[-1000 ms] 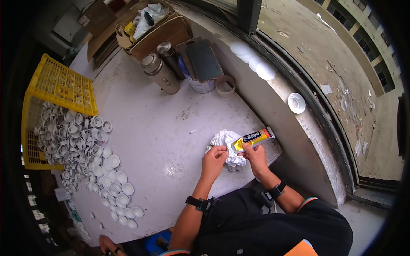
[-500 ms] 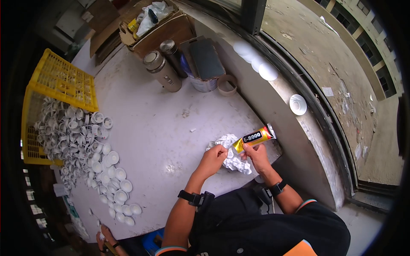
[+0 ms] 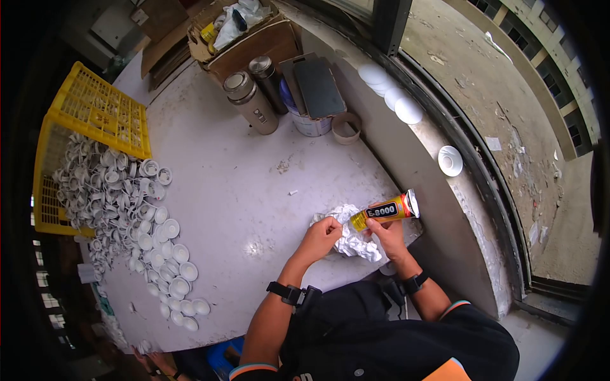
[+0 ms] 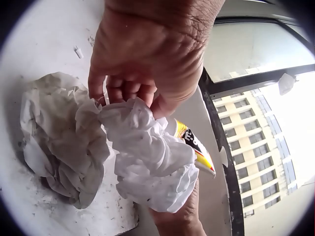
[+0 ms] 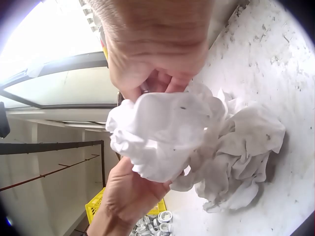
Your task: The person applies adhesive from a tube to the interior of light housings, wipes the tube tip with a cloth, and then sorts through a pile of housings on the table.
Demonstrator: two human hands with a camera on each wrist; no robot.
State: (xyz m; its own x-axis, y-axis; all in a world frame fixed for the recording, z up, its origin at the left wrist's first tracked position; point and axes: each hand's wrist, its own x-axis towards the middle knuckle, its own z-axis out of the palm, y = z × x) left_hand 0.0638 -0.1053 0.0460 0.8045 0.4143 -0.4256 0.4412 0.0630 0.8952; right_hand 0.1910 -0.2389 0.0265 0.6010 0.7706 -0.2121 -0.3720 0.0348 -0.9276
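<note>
My right hand (image 3: 388, 235) grips a yellow and black tube of E-8000 glue (image 3: 384, 211), which slants up to the right with its flat silver end outward. Close on its left, my left hand (image 3: 320, 239) has its fingers curled, thumb and fingertips pinching the edge of a crumpled white cloth (image 4: 150, 147). That cloth hangs between both hands and hides the tube's nozzle end. In the right wrist view the right hand's fingertips (image 5: 174, 84) also meet the cloth. A second, greyer crumpled cloth (image 4: 64, 142) lies on the table beside it.
Small white round parts (image 3: 168, 270) spill across the table's left side from a tipped yellow crate (image 3: 101, 120). Two steel flasks (image 3: 254, 111), a bucket (image 3: 311, 127) and a tape roll (image 3: 346, 129) stand at the back. White cups (image 3: 450, 161) line the sill. Another person's hands (image 3: 155, 362) show lower left.
The head view has shifted slightly. The tube has turned a little and moved right with the right hand, while the left hand stays by the cloth. The other person's hands have moved at lower left.
</note>
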